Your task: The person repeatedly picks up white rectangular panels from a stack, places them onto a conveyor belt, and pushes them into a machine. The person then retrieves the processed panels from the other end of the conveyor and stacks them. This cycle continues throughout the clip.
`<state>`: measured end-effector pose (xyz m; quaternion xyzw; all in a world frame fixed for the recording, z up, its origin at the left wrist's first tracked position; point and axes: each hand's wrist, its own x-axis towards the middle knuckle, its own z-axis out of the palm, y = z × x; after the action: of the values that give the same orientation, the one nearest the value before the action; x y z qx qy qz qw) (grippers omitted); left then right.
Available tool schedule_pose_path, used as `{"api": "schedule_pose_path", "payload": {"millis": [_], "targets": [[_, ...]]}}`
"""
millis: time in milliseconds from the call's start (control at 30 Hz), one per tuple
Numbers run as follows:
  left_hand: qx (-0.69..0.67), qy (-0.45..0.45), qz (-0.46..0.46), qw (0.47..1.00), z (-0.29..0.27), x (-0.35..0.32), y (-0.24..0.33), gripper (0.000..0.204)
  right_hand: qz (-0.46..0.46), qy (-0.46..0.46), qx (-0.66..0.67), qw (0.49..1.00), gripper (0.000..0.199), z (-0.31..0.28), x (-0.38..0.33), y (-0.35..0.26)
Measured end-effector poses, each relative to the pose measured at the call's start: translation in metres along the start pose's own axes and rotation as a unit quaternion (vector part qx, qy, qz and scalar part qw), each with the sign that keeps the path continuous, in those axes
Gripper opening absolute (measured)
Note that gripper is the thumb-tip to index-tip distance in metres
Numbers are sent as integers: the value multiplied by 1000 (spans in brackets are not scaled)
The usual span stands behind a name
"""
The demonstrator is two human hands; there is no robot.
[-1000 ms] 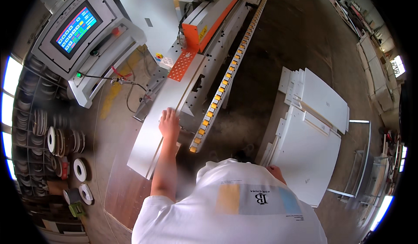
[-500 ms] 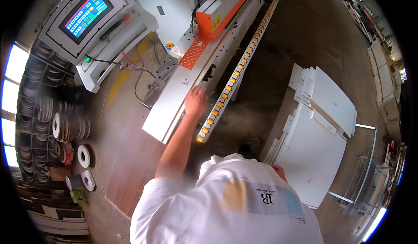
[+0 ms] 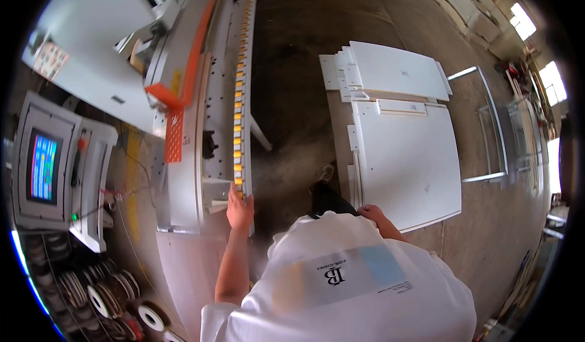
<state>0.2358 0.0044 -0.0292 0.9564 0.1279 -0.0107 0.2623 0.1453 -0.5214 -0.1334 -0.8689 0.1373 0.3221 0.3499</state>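
Observation:
My left hand (image 3: 240,209) is at the near end of a roller rail (image 3: 238,138) with yellow rollers, along the right side of a long machine. Its visible fingers are apart and point forward. A short white piece (image 3: 218,191) lies between the rail and the machine bed (image 3: 186,205), just left of the hand. My right hand (image 3: 373,213) is low beside the near left corner of a stack of white panels (image 3: 408,159). Its fingertips are partly hidden, so whether it grips a panel edge is unclear.
An orange guard (image 3: 173,131) stands on the machine. At left is a control console (image 3: 52,165) with a lit screen. Rolls of edge banding (image 3: 113,293) stand at the lower left. A metal frame (image 3: 496,128) stands right of the stack. My shoe (image 3: 326,172) is between rail and stack.
My view has turned right, bringing the panel stack nearer the middle. My left hand has moved from the machine bed to the roller rail's near end. More of my right hand shows.

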Motion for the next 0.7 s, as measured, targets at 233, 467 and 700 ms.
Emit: {"api": "schedule_pose_path", "payload": {"millis": [233,467,700], "targets": [[34,-9,-42,999,7,7,1,80,18,0,28,999,35,-14,50,0],[96,-89,-188,973,-12,44,60,85,63,75,13,995,41,-89,138,3],[138,-37,-275,951,15,106,103,88,68,144,-129,979,55,-223,280,-27]]}}
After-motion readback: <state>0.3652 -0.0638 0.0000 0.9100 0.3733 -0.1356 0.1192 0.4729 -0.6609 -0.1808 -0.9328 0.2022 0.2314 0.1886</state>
